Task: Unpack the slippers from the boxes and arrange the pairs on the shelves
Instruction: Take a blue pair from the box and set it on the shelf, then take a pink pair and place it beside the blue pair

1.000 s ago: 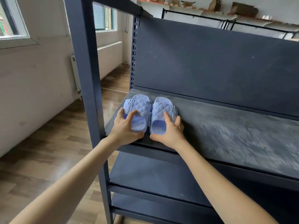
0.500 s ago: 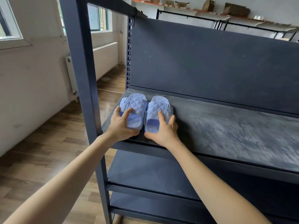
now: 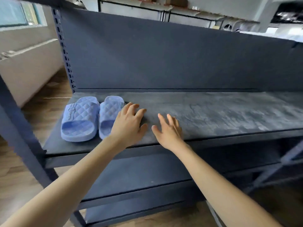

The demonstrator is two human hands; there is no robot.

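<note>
A pair of light blue quilted slippers stands side by side at the left end of the dark shelf [image 3: 213, 115]: the left slipper [image 3: 80, 118] in full view, the right slipper [image 3: 109, 113] partly hidden by my left hand. My left hand [image 3: 129, 126] hovers over the shelf just right of the pair, fingers loosely spread, holding nothing. My right hand [image 3: 168, 130] is further right above the shelf's front edge, fingers straight and apart, also empty. No boxes are in view.
The dark blue rack has a back panel [image 3: 164, 54], a slanted front post [image 3: 18, 128] at the left and lower shelves [image 3: 139, 174] below. A wooden floor [image 3: 49, 95] and a pale wall lie to the left. More racks stand in the blurred background.
Both hands have let go of the slippers and moved right along the shelf. The view has swung right, so the pair now sits at the left.
</note>
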